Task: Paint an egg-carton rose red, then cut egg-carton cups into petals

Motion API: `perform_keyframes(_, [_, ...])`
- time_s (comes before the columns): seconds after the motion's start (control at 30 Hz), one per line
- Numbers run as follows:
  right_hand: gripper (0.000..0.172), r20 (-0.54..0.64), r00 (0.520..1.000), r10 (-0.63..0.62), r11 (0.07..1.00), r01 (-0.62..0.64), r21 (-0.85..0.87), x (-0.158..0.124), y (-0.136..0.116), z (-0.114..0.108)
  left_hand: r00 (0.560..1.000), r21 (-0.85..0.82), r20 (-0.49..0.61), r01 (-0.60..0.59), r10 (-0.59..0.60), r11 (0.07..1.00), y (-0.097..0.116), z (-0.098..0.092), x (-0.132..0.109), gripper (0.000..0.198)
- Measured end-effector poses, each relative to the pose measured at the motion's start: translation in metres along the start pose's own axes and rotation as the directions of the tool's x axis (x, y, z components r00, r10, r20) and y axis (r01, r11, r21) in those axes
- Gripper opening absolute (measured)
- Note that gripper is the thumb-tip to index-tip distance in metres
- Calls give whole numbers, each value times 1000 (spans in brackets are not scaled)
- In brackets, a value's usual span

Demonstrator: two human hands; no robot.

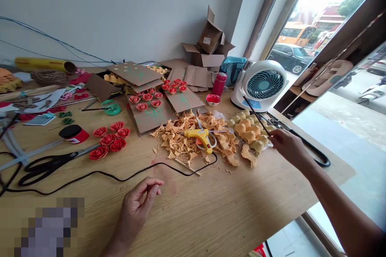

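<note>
My right hand [283, 144] grips a slim dark paintbrush [257, 115] that points up and left, its far end in front of the white fan [262, 82]. My left hand [140, 200] hovers low over the bare front of the table, thumb and fingertips drawn together, with nothing visible between them. Beyond it lies a heap of torn orange carton pieces [177, 136], and a yellow glue gun [203, 136] rests on top. Beside my right hand are egg-carton sections [249, 128], partly orange. A small bowl of red paint [213, 99] stands behind the heap.
Red paper roses [107, 139] sit on the table, with more on cardboard sheets [150, 116]. At left are black-handled scissors [54, 162], a black-lidded red jar [74, 133] and a green cup [112, 107]. A black cord [120, 177] crosses the tabletop. A pink bottle [219, 83] stands behind.
</note>
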State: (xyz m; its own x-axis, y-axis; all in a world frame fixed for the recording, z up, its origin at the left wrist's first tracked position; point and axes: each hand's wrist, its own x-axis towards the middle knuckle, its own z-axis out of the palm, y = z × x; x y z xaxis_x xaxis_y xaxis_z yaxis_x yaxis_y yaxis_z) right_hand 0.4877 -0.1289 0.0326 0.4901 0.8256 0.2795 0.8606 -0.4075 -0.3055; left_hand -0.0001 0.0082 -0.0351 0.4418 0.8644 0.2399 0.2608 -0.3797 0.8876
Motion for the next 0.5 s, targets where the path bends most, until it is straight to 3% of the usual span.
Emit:
perform_keyframes(0.2, [9,-2,999,40,996,-40,-75,26,50,5,1000,9,20,11,-12,1000,-9,-1,-2,20])
perform_keyframes(0.5, [11,69,997,24,993,-16,-121,55,82,21,998,-12,-21,60,-60,998,-4,-2,2,22])
